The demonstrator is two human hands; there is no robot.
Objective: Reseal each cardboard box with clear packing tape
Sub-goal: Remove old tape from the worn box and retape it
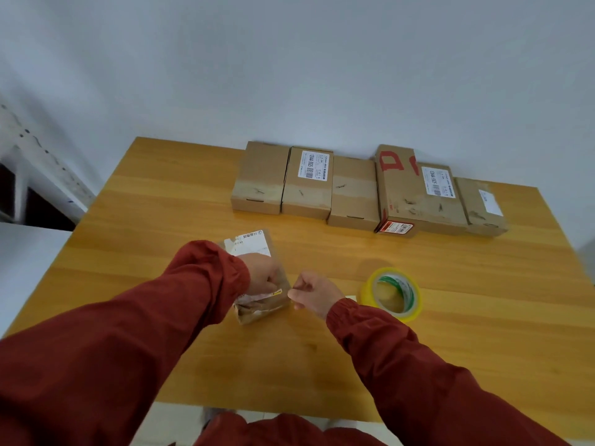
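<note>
My left hand (262, 275) gripped the small box (257, 309) mid-table (161, 220), fingers curled over its top. My right hand (314, 292) had its fingers pinched together just beside it. The tape roll (394, 292) lay further right; other boxes (354, 191) lined the far edge.

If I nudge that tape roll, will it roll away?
The tape roll seems to lie flat on the table, hole up, so it would probably slide, not roll. Its hollow core suggests it is light and rigid to lift.
</note>
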